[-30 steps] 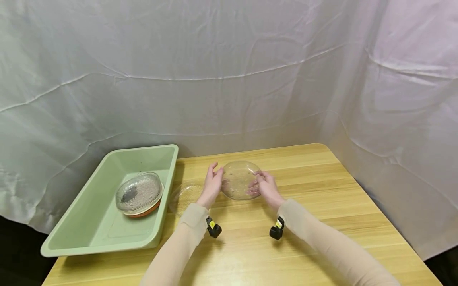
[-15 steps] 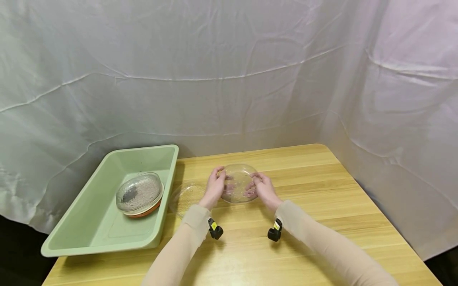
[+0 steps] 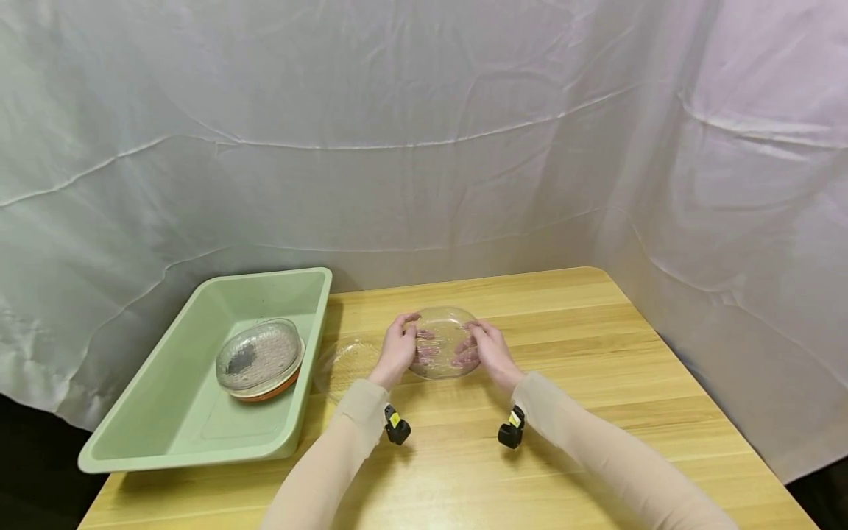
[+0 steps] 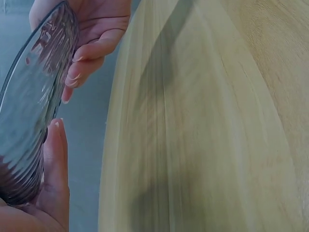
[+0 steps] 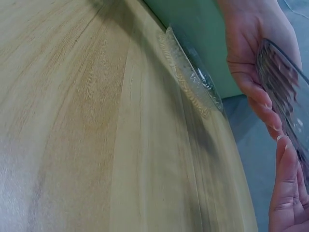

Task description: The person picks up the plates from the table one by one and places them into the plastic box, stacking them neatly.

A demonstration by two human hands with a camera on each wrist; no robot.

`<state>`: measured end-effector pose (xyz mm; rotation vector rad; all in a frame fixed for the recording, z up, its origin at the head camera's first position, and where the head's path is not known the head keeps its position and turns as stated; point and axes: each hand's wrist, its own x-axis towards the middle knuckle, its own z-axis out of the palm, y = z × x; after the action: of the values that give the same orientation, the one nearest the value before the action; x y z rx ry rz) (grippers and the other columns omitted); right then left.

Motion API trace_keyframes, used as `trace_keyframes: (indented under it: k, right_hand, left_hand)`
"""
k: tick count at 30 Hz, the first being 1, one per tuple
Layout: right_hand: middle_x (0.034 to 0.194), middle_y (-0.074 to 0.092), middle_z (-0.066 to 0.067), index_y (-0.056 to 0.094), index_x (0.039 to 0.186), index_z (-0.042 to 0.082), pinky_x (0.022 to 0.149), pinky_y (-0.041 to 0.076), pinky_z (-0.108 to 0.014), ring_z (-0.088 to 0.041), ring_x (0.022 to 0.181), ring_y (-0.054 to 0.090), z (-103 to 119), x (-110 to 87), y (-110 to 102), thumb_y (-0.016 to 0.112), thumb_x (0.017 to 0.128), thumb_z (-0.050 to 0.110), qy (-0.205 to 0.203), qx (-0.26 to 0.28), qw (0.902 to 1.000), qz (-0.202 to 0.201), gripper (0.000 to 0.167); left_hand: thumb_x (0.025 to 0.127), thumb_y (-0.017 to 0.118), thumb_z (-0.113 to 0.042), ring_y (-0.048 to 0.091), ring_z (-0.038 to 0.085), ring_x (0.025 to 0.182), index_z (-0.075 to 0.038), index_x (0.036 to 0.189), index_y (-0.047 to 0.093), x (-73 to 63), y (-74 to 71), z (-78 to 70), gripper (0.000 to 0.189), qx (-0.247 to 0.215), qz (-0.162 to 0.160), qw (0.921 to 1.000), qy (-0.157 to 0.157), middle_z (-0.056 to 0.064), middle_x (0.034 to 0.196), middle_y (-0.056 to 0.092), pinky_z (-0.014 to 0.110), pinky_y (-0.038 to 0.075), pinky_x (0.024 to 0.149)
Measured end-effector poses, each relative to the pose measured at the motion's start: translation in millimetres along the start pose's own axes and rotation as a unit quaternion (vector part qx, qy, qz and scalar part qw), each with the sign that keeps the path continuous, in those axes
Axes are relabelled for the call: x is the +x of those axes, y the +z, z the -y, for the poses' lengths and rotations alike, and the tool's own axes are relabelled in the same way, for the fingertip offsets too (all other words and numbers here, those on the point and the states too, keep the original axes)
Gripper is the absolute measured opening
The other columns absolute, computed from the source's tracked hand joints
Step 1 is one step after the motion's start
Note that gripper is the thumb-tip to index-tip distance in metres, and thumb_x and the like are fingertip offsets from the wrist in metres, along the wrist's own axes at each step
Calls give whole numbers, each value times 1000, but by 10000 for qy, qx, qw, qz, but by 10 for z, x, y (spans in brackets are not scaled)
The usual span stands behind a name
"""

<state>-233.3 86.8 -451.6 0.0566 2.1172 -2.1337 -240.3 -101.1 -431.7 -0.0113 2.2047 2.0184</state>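
Observation:
A clear glass bowl [image 3: 442, 337], shallow and with rippled ribs, is held up between both hands over the wooden table. My left hand [image 3: 396, 350] grips its left side, and my right hand [image 3: 492, 352] grips the right side. Through the glass, fingers show spread beneath the bowl. In the left wrist view the bowl [image 4: 36, 92] stands tilted, its smooth rim facing left and its ribbed underside lying against the fingers. Left of the left hand, a second clear glass dish [image 3: 350, 366] rests on the table, partly behind the left wrist.
A pale green tub [image 3: 192, 462] stands at the left, overhanging the table's front left. Inside it lies a stack with a clear glass dish [image 3: 258, 358] on top and an orange-rimmed piece [image 3: 268, 394] below. Grey-white curtains [image 3: 424, 199] hang behind and to the right.
The bowl has come slightly lower and nearer. My left fingers have moved from its edge to round and under its left side. The tub's stack and the second dish stay put.

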Motion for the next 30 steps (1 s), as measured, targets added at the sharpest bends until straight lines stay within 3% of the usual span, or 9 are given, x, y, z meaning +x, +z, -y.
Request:
trace_keyframes:
  k: [8, 12, 17, 25, 30]
  right_hand:
    - [92, 71, -15, 49, 137, -1, 64, 63, -33, -15, 64, 71, 35, -28, -42, 25, 109, 32, 108, 164, 9998, -30, 49]
    - [89, 71, -12, 50, 138, 0, 66, 62, -32, -14, 64, 69, 47, -22, -76, 24, 109, 35, 191, 151, 9996, -104, 52]
    - [78, 68, 1, 50, 140, 3, 68, 61, -32, -12, 64, 66, 45, 13, -127, 29, 107, 33, 362, 227, 9990, -148, 49]
    - [78, 67, 2, 47, 141, -1, 70, 62, -26, -10, 67, 66, 27, 64, -178, 34, 107, 23, 478, 573, 9972, -68, 44]
    - [85, 69, -5, 46, 142, -3, 75, 63, -28, -13, 72, 69, 37, 56, -170, 37, 106, 20, 475, 643, 9968, 19, 43]
  left_hand:
    - [109, 27, -10, 53, 7, 52, -4, 148, 42, -18, -24, -66, 42, 227, -2, 9997, 104, 26, 121, 69, 19, 50, 48]
    - [109, 26, -7, 70, 22, 62, -1, 147, 42, -29, -45, -140, 42, 137, 12, 9998, 149, 30, 121, 68, 20, 52, 48]
    - [109, 25, -6, 76, 35, 79, -1, 148, 40, -29, -85, -236, 42, 33, 20, 9999, 117, 32, 122, 65, 20, 55, 50]
    - [109, 25, -7, 77, 28, 77, -2, 148, 40, -10, -193, -409, 42, 158, -2, 9998, 138, 32, 123, 65, 20, 56, 50]
    - [110, 25, -10, 78, 27, 79, -4, 149, 38, -12, -312, -546, 42, 325, 31, 9993, 162, 31, 126, 63, 19, 56, 52]
